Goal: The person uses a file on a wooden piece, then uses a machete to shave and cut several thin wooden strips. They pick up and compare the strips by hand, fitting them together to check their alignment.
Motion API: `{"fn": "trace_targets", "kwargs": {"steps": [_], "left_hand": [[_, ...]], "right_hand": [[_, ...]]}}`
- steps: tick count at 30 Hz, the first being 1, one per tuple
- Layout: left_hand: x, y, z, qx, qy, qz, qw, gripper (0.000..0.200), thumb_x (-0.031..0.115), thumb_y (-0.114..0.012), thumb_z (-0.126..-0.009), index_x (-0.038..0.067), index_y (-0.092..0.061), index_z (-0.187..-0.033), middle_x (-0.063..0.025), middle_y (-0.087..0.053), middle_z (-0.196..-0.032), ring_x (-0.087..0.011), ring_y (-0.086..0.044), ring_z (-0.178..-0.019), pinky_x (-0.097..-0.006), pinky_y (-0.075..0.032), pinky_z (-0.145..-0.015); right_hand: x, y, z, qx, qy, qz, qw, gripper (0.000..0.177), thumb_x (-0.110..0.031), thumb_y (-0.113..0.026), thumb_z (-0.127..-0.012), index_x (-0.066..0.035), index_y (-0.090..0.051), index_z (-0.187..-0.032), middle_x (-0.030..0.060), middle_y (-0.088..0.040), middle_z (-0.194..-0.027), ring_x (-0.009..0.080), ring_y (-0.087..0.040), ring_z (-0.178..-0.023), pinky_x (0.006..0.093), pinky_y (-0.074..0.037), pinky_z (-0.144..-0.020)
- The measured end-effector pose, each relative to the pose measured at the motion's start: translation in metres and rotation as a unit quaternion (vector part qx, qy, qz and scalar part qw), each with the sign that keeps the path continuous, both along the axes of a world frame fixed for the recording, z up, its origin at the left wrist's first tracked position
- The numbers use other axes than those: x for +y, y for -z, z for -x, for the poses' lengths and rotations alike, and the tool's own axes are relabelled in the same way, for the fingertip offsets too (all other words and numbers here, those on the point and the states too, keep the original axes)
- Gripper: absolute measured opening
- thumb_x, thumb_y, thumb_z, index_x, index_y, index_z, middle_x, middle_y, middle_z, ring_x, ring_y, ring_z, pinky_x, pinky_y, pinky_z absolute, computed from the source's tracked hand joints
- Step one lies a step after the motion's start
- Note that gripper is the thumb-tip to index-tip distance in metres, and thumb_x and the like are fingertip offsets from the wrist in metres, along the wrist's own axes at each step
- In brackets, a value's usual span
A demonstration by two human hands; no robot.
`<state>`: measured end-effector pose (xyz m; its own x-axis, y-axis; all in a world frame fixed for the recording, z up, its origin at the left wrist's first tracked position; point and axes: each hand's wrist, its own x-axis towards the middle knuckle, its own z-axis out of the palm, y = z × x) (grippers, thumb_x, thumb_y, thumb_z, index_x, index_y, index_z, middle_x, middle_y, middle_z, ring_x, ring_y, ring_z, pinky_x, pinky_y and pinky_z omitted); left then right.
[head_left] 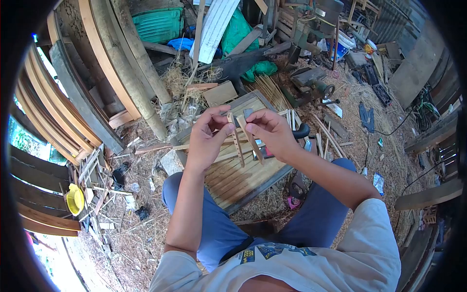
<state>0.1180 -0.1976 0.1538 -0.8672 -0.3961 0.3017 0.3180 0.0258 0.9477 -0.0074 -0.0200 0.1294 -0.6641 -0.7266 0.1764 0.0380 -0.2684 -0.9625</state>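
My left hand (210, 136) pinches the top of a narrow wooden strip (237, 141) that has a row of small dark holes or notches along it. In my right hand (272, 130) is a second wooden strip (251, 139), gripped near its upper end. The two strips hang side by side, slightly apart, over a framed wooden panel (224, 191). That panel lies in front of my knees, with more thin strips across it. A dark curved handle (302, 130) shows just beyond my right wrist; the tool it belongs to is partly hidden.
A saw-like tool with a dark handle (296, 186) lies by my right knee. Long boards (104, 63) lean at the left, near a yellow plastic container (75, 199). A metal vise (316, 87) stands at the back right. Wood shavings and offcuts cover the ground (131, 243).
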Motion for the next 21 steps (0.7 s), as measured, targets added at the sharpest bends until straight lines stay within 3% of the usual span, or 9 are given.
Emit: {"fn": "trace_targets", "kwargs": {"steps": [5, 8, 11, 14, 21], "left_hand": [[-0.003, 0.004, 0.0, -0.018, 0.014, 0.023, 0.999, 0.041, -0.006, -0.075, -0.097, 0.004, -0.066, -0.135, -0.0043, -0.071, -0.11, -0.0111, -0.068, -0.1, -0.0289, -0.06, -0.09], [0.004, -0.001, 0.0, -0.001, 0.031, -0.038, 0.999, 0.038, -0.006, -0.073, -0.098, 0.004, -0.066, -0.134, -0.0044, -0.07, -0.11, -0.0121, -0.069, -0.1, -0.0297, -0.064, -0.09], [0.006, -0.004, -0.001, -0.015, 0.023, -0.057, 0.998, 0.036, -0.006, -0.072, -0.099, 0.003, -0.066, -0.133, -0.0048, -0.069, -0.111, -0.0129, -0.07, -0.101, -0.0305, -0.066, -0.09], [0.005, -0.003, -0.001, -0.009, 0.023, -0.07, 0.997, 0.036, -0.007, -0.072, -0.099, 0.003, -0.065, -0.133, -0.0048, -0.068, -0.111, -0.0129, -0.07, -0.102, -0.0305, -0.067, -0.088], [0.006, -0.005, -0.001, 0.022, 0.032, -0.057, 0.998, 0.034, -0.008, -0.072, -0.098, 0.002, -0.066, -0.131, -0.0047, -0.068, -0.108, -0.0133, -0.07, -0.102, -0.0317, -0.068, -0.087]], "right_hand": [[-0.003, 0.002, -0.005, 0.147, 0.072, 0.029, 0.986, 0.014, -0.001, -0.078, -0.098, 0.0, -0.071, -0.11, 0.0039, -0.072, -0.106, 0.0093, -0.069, -0.091, 0.0256, -0.057, -0.083], [0.002, -0.011, -0.007, 0.281, 0.071, -0.002, 0.957, 0.015, 0.005, -0.078, -0.095, 0.002, -0.072, -0.109, 0.0079, -0.07, -0.111, 0.013, -0.07, -0.103, 0.0298, -0.059, -0.09], [0.004, -0.013, -0.009, 0.318, 0.065, -0.007, 0.946, 0.014, 0.006, -0.078, -0.095, 0.003, -0.072, -0.107, 0.0095, -0.069, -0.112, 0.0142, -0.07, -0.104, 0.0304, -0.061, -0.09], [0.003, -0.005, -0.006, 0.303, 0.04, 0.008, 0.952, 0.013, 0.009, -0.075, -0.096, 0.002, -0.072, -0.107, 0.0092, -0.069, -0.112, 0.0152, -0.07, -0.105, 0.0299, -0.061, -0.091], [0.0, -0.003, -0.011, 0.104, -0.013, 0.042, 0.994, 0.02, 0.008, -0.07, -0.1, 0.001, -0.066, -0.119, 0.006, -0.069, -0.114, 0.0125, -0.069, -0.106, 0.0283, -0.059, -0.091]]}}
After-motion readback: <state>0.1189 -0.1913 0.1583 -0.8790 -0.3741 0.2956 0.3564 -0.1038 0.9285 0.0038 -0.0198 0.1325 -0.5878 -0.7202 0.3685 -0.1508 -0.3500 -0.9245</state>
